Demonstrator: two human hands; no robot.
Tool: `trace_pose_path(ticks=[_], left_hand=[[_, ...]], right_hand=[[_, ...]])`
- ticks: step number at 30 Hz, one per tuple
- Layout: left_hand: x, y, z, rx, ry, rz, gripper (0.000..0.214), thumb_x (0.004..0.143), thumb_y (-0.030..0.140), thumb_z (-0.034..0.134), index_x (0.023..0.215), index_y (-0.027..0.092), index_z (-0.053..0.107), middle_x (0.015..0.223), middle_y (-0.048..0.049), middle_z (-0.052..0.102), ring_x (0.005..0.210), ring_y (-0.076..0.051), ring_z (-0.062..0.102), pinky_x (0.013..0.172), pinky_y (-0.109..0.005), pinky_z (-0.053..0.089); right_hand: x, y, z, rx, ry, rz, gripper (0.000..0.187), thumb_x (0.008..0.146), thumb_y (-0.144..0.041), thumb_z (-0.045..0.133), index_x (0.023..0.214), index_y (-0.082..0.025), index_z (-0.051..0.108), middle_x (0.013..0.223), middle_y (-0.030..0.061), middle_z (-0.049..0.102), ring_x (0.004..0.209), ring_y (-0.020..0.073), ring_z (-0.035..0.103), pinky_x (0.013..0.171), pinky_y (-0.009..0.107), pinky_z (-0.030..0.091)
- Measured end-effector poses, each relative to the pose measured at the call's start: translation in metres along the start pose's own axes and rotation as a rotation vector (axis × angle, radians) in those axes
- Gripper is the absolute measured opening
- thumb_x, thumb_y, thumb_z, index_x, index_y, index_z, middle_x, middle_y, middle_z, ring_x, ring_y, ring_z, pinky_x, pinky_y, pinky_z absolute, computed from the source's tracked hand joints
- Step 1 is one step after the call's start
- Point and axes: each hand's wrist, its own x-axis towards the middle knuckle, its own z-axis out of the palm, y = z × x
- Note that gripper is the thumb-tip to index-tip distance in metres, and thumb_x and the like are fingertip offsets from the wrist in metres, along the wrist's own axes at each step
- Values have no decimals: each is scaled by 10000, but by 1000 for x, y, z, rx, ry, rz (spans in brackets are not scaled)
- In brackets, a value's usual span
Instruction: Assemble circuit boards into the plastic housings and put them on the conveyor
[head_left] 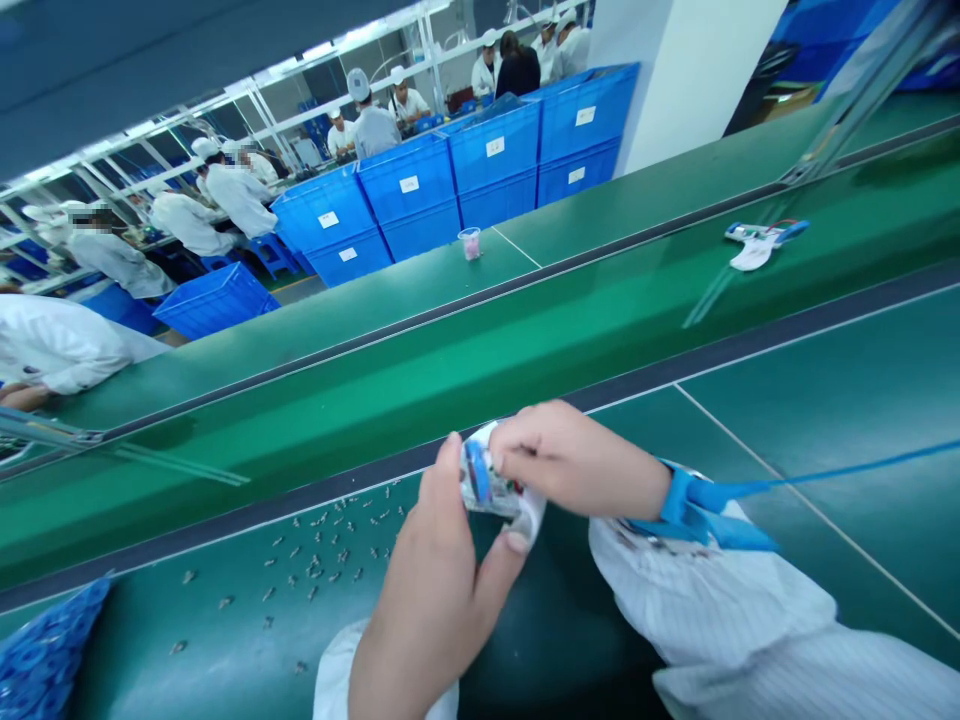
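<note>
Our left hand [427,600] and right hand [577,460] meet just in front of the raised green conveyor [420,370], both closed around a small packet [491,485] of clear plastic and white wrapping with a blue strip inside. It looks like an electronic part, though blur and our fingers keep us from being sure. We hold the packet above the green bench mat [555,640], on the near side of the conveyor. A blue wrist strap [690,505] circles our right wrist, and its blue cord [847,468] runs off to the right.

Also on the near side of the conveyor, small grey metal pieces [315,565] lie scattered on the mat to the left of our hands, with a blue textured cloth [45,650] further left. On the far side, a white-and-blue item [761,240] and a clear cup [470,243] rest on a green belt. Beyond the conveyor stand stacked blue crates [412,190] and co-workers in white coats [240,195], while a co-worker's white sleeve [52,345] shows at its left end.
</note>
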Motion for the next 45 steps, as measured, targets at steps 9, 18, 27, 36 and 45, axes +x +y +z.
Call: trace_pose_path(ticks=[9, 18, 27, 36, 45], left_hand=[[3, 6, -8, 119, -221, 117, 507, 854, 354, 466, 1344, 230, 439, 1266, -133, 569, 1025, -303, 608, 802, -433, 524], [12, 43, -6, 282, -762, 91, 595, 809, 343, 489, 1377, 175, 437, 1329, -153, 533, 1117, -371, 559, 922, -504, 453], [-25, 48, -2, 214, -883, -143, 584, 832, 363, 494, 1391, 215, 413, 1396, -134, 465, 1238, -373, 456, 1024, -494, 354], [-118, -16, 57, -26, -496, -358, 511, 798, 372, 509, 1276, 193, 548, 1168, -120, 637, 1053, -300, 595, 925, -423, 455], [-141, -42, 109, 126, -176, -432, 173, 869, 247, 494, 904, 163, 642, 862, -39, 649, 837, -182, 607, 805, -367, 472]], right_hand=[[6, 72, -32, -278, 587, 701, 424, 857, -243, 447, 1231, -78, 559, 1053, 128, 675, 994, 291, 592, 752, 336, 412], [11, 75, -26, -182, 213, 552, 335, 833, -270, 530, 1107, -139, 672, 995, 54, 714, 966, 201, 642, 826, 248, 458], [4, 55, -21, -160, 92, 418, 367, 850, -336, 503, 1118, -134, 652, 963, 38, 714, 924, 187, 643, 769, 240, 457], [-39, 15, -8, -167, -56, 254, 388, 858, -392, 446, 1132, -188, 632, 1092, 47, 660, 973, 220, 602, 794, 301, 433], [-85, -4, 78, 177, -479, 155, 257, 767, -316, 547, 867, -131, 695, 745, 38, 657, 684, 143, 563, 624, 228, 389]])
